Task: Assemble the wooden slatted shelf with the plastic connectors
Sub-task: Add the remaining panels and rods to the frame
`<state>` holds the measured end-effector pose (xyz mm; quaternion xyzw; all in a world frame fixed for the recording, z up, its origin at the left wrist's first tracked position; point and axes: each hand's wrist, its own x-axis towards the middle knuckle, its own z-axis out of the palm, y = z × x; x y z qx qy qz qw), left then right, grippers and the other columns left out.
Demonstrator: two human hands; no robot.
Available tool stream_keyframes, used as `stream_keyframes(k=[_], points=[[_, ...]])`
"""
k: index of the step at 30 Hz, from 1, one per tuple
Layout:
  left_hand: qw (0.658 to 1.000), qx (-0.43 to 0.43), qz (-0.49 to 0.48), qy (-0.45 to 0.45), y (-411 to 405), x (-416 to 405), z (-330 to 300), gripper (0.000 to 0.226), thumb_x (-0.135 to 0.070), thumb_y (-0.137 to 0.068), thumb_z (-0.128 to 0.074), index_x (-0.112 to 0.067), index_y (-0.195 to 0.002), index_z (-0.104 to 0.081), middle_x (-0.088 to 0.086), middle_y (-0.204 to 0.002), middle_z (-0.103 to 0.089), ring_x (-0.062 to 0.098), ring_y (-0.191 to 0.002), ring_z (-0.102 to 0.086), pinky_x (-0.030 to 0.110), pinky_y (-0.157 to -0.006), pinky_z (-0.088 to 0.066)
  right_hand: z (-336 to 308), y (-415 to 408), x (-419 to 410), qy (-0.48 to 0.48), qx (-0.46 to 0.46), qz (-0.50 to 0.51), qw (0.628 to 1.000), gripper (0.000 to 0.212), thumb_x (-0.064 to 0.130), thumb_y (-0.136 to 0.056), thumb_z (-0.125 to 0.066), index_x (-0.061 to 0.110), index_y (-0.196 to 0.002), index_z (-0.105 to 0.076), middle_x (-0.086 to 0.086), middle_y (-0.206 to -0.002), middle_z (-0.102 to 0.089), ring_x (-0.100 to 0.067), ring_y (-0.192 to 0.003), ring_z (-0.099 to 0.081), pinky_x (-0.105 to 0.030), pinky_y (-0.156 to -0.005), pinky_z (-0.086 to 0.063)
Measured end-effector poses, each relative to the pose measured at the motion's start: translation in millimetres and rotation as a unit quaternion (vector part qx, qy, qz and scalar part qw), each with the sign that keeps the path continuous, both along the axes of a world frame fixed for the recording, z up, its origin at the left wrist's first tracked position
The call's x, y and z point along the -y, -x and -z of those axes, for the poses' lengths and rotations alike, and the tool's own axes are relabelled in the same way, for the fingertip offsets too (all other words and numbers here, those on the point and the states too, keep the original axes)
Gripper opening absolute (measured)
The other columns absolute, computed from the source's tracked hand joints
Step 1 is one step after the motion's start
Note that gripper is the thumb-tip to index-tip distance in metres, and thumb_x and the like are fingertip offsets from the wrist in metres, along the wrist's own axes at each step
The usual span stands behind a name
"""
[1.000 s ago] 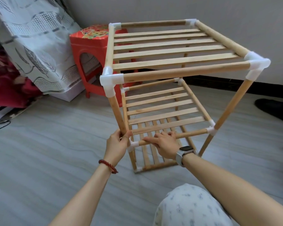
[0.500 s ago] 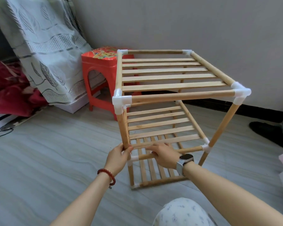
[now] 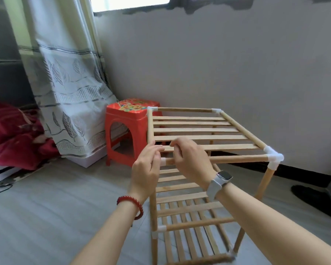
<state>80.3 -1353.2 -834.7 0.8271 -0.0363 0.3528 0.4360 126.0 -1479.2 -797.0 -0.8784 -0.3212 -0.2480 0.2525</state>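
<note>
The wooden slatted shelf (image 3: 208, 137) stands upright on the floor with three slatted tiers joined by white plastic connectors (image 3: 274, 157). Both hands are at its top front-left corner. My left hand (image 3: 146, 167) wraps around that corner and hides the connector there. My right hand (image 3: 191, 161) lies over the top front rail, its fingers curled onto the nearest slat's left end. A lower connector (image 3: 161, 228) on the front-left post is in plain sight.
A red plastic stool (image 3: 126, 121) stands just behind the shelf's left side, against a patterned curtain (image 3: 69, 92). Red bedding (image 3: 11, 134) lies at the far left. A black shoe (image 3: 311, 196) sits on the floor at the right. The grey wall is close behind.
Both hands have risen from the middle tier's front-left connector to the top front-left corner. The view has tilted upward, so the shelf now sits lower in it.
</note>
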Motion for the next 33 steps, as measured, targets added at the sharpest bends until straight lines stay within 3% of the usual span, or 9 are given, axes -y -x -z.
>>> stream_keyframes(k=[3, 7, 10, 13, 17, 20, 24, 28, 33], points=[[0.999, 0.036, -0.011, 0.028, -6, -5, 7, 0.037, -0.027, -0.095, -0.032, -0.013, -0.101, -0.065, -0.003, -0.118, -0.060, 0.000, -0.123, -0.044, 0.020, -0.106, -0.035, 3, -1, -5, 0.072, 0.028, 0.045, 0.996, 0.029, 0.027, -0.098, -0.033, 0.017, -0.095, -0.059, 0.005, -0.076, -0.059, -0.017, -0.067, -0.053, -0.029, -0.058, -0.033], [0.996, 0.071, -0.060, -0.010, -8, -3, 11, 0.040, -0.028, -0.095, -0.029, -0.012, -0.093, -0.065, -0.023, -0.105, -0.054, -0.022, -0.113, -0.035, 0.026, -0.103, -0.028, 8, -3, -9, 0.064, 0.052, 0.054, 0.995, 0.049, 0.037, -0.085, -0.016, 0.017, -0.076, -0.060, 0.006, -0.060, -0.048, -0.017, -0.056, -0.046, -0.022, -0.045, -0.019], [0.996, 0.070, -0.049, -0.039, -3, 9, 11, 0.042, -0.029, -0.093, -0.027, -0.013, -0.090, -0.066, -0.013, -0.103, -0.060, -0.014, -0.113, -0.040, 0.035, -0.108, -0.025, 11, -6, 10, 0.057, 0.037, 0.038, 0.997, 0.058, 0.044, -0.074, -0.007, 0.019, -0.068, -0.059, 0.007, -0.056, -0.048, -0.014, -0.052, -0.044, -0.020, -0.046, -0.019], [0.997, 0.052, 0.042, -0.041, 15, 32, 2, 0.039, -0.033, -0.093, -0.027, -0.024, -0.096, -0.065, -0.013, -0.101, -0.066, -0.008, -0.110, -0.051, 0.029, -0.111, -0.022, 8, -13, 44, 0.024, -0.012, 0.019, 0.999, 0.038, 0.043, -0.069, -0.016, 0.024, -0.050, -0.042, 0.009, -0.045, -0.038, -0.014, -0.049, -0.040, -0.020, -0.048, -0.024], [0.985, 0.018, 0.174, -0.005, 22, 45, -20, 0.027, -0.034, -0.094, -0.034, -0.032, -0.107, -0.057, -0.007, -0.100, -0.069, 0.005, -0.093, -0.063, 0.023, -0.085, -0.049, -6, -23, 92, 0.006, -0.123, 0.027, 0.992, 0.036, 0.037, -0.072, -0.028, 0.019, -0.043, -0.036, 0.004, -0.047, -0.041, -0.017, -0.055, -0.041, -0.026, -0.069, -0.032], [0.993, 0.033, 0.112, 0.025, 13, 25, -32, 0.020, -0.012, -0.096, -0.043, -0.017, -0.108, -0.059, -0.006, -0.093, -0.066, 0.002, -0.064, -0.060, 0.012, -0.059, -0.046, -21, -31, 117, 0.051, -0.187, 0.093, 0.977, 0.033, 0.014, -0.087, -0.042, -0.002, -0.063, -0.059, -0.012, -0.071, -0.059, -0.021, -0.070, -0.051, -0.031, -0.077, -0.039], [0.992, 0.030, -0.082, 0.089, 4, -31, -36, 0.024, 0.000, -0.092, -0.045, -0.013, -0.107, -0.057, -0.005, -0.102, -0.052, 0.017, -0.093, -0.054, 0.023, -0.085, -0.044, -54, -19, 91, 0.139, -0.197, 0.095, 0.966, 0.026, 0.019, -0.094, -0.038, 0.010, -0.103, -0.061, -0.006, -0.106, -0.063, -0.024, -0.099, -0.057, -0.042, -0.090, -0.046], [0.977, -0.072, -0.137, 0.145, -3, -82, -25, 0.047, 0.001, -0.093, -0.038, -0.012, -0.138, -0.040, 0.008, -0.141, -0.038, 0.021, -0.129, -0.040, 0.032, -0.108, -0.033, -54, 15, 30, 0.210, -0.071, 0.052, 0.974, 0.038, 0.034, -0.097, -0.033, 0.017, -0.126, -0.051, -0.004, -0.125, -0.054, -0.025, -0.116, -0.049, -0.043, -0.096, -0.040], [0.961, -0.205, -0.062, 0.177, -9, -105, -16, 0.064, 0.005, -0.095, -0.033, -0.014, -0.151, -0.009, 0.009, -0.156, -0.018, 0.023, -0.140, -0.026, 0.036, -0.111, -0.027, 2, 25, -20, 0.215, 0.056, 0.122, 0.967, 0.034, 0.035, -0.094, -0.048, 0.012, -0.118, -0.052, -0.006, -0.098, -0.059, -0.026, -0.089, -0.059, -0.036, -0.072, -0.040]])
